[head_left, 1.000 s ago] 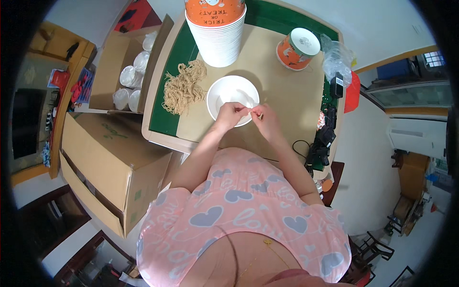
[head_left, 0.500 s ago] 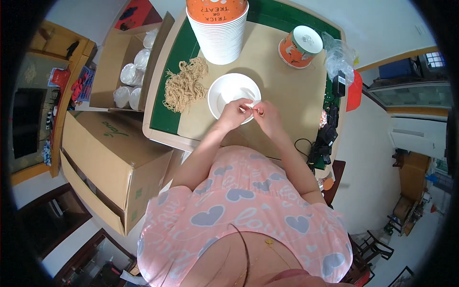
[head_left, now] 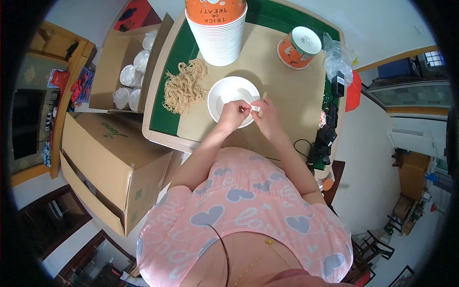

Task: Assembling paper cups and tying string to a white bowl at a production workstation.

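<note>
A white round lid lies on the brown paper covering the table. My left hand and my right hand meet over the lid's near right edge. Both pinch a small white tab or sticker between the fingertips. A heap of tan cord pieces lies just left of the lid.
A tall stack of orange-and-white paper buckets stands at the table's far side. A single orange bucket with a white lid stands at the far right beside a clear plastic bag. Cardboard boxes sit left of the table, one holding white lids.
Both hands have stayed at the lid's near right edge, shifting only slightly while working the small white piece. Nothing else has moved.
</note>
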Motion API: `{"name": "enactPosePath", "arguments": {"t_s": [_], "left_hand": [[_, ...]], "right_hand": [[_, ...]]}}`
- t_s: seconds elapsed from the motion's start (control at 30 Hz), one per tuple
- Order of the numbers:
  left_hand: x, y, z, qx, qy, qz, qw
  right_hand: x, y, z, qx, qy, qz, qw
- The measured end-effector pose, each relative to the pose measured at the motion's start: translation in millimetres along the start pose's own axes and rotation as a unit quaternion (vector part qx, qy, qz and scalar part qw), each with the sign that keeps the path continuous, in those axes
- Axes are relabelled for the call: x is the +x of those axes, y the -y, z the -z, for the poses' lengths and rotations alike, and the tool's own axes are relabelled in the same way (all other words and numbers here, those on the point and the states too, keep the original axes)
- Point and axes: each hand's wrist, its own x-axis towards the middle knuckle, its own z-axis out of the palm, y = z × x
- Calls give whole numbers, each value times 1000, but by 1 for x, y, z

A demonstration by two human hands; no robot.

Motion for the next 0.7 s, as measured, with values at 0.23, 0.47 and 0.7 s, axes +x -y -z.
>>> {"name": "enactPosePath", "arguments": {"t_s": [0.23,0.47,0.7], "left_hand": [[2,18,5,-117,10,31,993],[3,11,6,-102,33,57,993],[-4,3,6,-20,-51,20,998]], "right_hand": [[2,-11,-12,43,16,3,999],[1,-10,-14,50,15,4,999],[1,-19,-21,49,-26,50,997]]}}
